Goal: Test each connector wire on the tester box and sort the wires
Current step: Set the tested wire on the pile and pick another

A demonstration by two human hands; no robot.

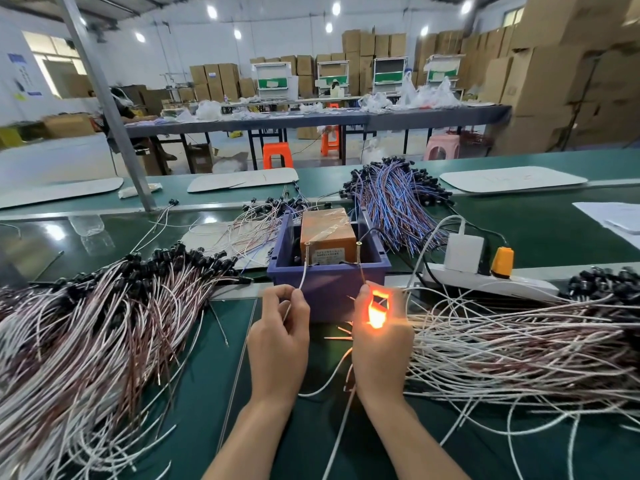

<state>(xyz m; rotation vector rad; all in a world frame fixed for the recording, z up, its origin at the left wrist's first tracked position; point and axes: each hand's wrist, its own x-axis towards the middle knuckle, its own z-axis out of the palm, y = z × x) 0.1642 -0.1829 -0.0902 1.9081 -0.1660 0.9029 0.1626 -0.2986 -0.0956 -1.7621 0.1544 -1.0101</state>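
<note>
Two hands up at the tester box (pixel 327 230), which sits in a blue bin (pixel 329 282) dead centre on the green bench (pixel 194 393). The left hand (pixel 280 327) has thumb and forefinger pinched together on a white lead (pixel 303 275). The lead rises from the fingertips and its bare end touches the left screw (pixel 307 252) on the box's front edge.

Over to the right hand (pixel 381 341): its fingers are curled round a connector (pixel 377 311) that is lit bright orange, the glow spilling between the fingers. A thin dark lead (pixel 362 275) runs from the top of that hand up to the right screw (pixel 358 252). Whether its tip touches the screw is too fine to tell.

Both forearms come in from the bottom edge, wrists lifted off the bench, backs of the hands toward the camera, knuckles just short of the bin's front wall.

To the left lies a big heap of pink-and-white wires (pixel 86 323) with black connectors. A white-wire heap (pixel 519 341) fans out to the right, just beside the right wrist. Blue-striped wires (pixel 391 199) are piled behind the bin, and a white power strip (pixel 485 282) lies to its right.
</note>
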